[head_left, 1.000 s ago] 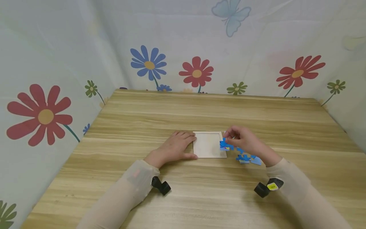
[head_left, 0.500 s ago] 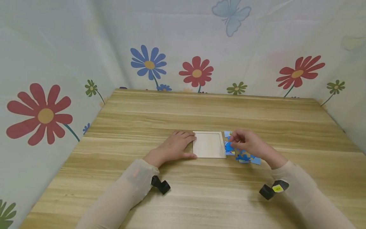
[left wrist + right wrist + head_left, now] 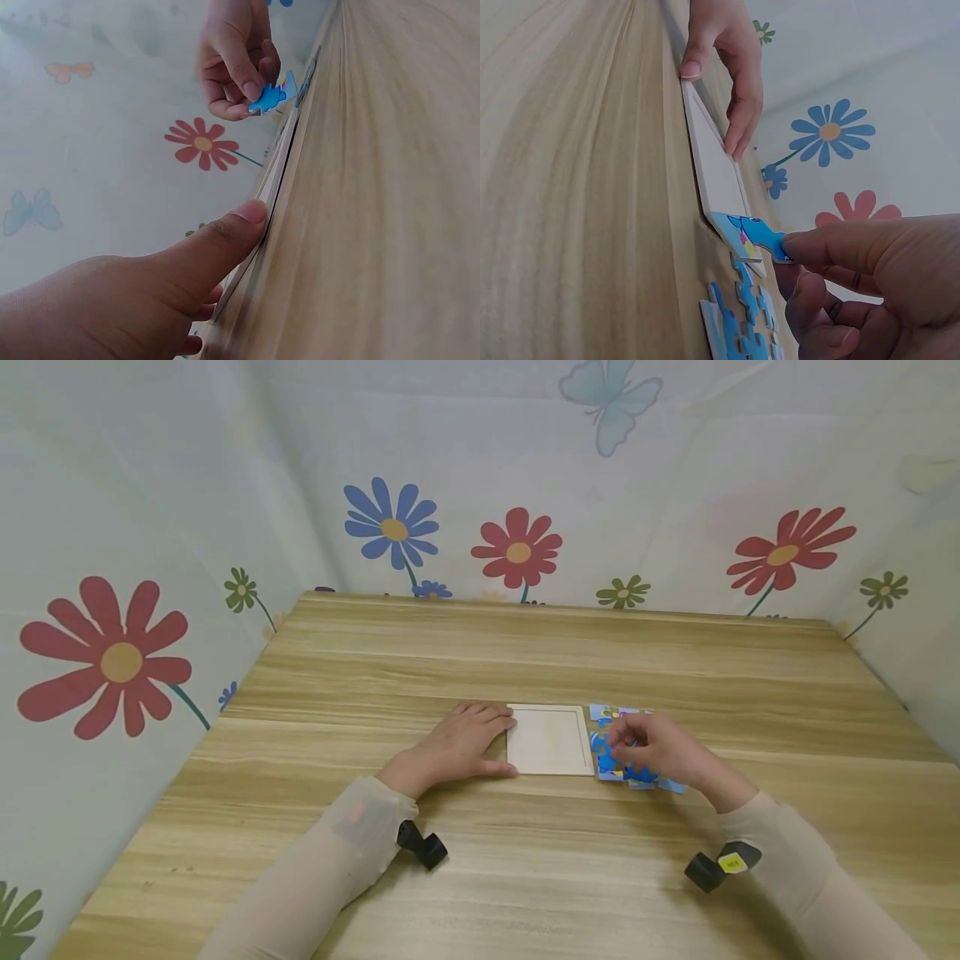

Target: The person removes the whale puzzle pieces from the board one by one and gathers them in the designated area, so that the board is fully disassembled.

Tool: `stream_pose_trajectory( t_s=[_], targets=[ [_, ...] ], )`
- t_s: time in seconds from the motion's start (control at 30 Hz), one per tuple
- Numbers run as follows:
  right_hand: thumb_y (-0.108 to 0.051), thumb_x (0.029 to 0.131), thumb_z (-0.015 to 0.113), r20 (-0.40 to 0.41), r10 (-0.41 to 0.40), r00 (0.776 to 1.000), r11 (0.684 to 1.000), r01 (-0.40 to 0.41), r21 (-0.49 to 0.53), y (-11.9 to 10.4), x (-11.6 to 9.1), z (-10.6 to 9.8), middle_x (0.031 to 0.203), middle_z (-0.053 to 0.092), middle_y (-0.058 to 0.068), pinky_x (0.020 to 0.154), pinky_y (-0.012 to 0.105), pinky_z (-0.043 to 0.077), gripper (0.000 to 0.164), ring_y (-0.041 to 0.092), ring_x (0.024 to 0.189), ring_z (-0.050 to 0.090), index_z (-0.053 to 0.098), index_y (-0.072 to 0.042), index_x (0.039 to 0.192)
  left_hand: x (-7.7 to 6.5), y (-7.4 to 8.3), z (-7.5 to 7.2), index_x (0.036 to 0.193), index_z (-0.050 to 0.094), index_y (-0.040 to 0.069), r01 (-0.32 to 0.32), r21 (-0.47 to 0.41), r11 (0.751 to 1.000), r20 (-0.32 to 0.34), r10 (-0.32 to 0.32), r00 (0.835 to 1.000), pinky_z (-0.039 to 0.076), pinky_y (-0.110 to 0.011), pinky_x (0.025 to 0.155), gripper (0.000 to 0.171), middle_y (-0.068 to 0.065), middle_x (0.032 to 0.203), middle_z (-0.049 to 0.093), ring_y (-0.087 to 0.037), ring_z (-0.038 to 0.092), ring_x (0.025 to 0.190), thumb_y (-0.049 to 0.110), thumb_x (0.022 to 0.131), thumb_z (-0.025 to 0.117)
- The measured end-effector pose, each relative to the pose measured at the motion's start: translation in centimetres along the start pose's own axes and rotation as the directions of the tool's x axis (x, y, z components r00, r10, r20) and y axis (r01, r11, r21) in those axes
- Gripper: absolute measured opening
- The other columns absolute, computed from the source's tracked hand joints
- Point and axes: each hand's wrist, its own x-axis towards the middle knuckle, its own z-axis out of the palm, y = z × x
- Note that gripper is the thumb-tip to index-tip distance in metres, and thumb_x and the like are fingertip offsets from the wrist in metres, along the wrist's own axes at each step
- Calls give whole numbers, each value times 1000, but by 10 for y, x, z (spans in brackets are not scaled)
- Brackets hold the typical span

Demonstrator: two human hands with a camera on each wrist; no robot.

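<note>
My left hand (image 3: 457, 745) lies at the left side of a shallow square wooden puzzle tray (image 3: 547, 743), fingers at the far corner and thumb at the near corner. In the right wrist view, that thumb touches the tray's rim (image 3: 697, 142). My right hand (image 3: 663, 750) pinches a blue jigsaw piece (image 3: 761, 234) between thumb and forefinger, just right of the tray. The piece shows blue with pink and yellow bits; the left wrist view has the same jigsaw piece (image 3: 268, 97) tilted. Under the right hand lie several loose blue jigsaw pieces (image 3: 639, 777), partly hidden.
More jigsaw pieces (image 3: 600, 712) sit by the tray's far right corner. The wood-grain table (image 3: 480, 652) extends around everything, backed by a white flowered curtain (image 3: 450, 427). Small black wrist cameras stick out from both sleeves, including the left camera (image 3: 423, 845).
My right hand has drawn back to the right with the pinched jigsaw piece, from over the tray's right rim to beside it. The left hand and tray have stayed put.
</note>
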Motion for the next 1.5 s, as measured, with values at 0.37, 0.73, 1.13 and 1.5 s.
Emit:
stream_pose_trajectory(
  t_s=[0.37,0.73,1.13,1.5],
  targets=[
    [-4,89,63,8,3,1000,1000,-3,-22,6,2,10,81,59,6,56,22,47,7,6,62,50,61,0,94,0,0,0,141,48,11,-2,-2,1000,1,2,1000,25,-44,118,77,-2,149,43,-24,37,140,62,85,60],
    [-6,89,65,-8,9,1000,998,-10,-60,10,2,15,81,61,5,55,20,47,8,5,62,50,63,0,93,0,0,0,141,48,11,-6,2,1000,-2,6,1000,25,-45,117,76,-3,149,44,-24,37,140,61,85,60],
    [-7,88,66,-24,11,1000,996,-13,-89,12,3,17,80,62,4,55,20,47,8,4,60,50,64,-1,92,0,0,-1,141,48,11,-12,1,1000,-2,12,1000,25,-45,117,75,-4,149,44,-25,37,140,60,85,61],
    [-13,86,70,-45,-4,999,987,-3,-159,7,2,19,78,61,1,55,18,41,10,4,62,47,64,-5,88,0,-1,0,140,49,11,-13,1,1000,-5,13,1000,25,-45,117,75,-4,149,44,-25,37,140,60,85,61]
  ],
)
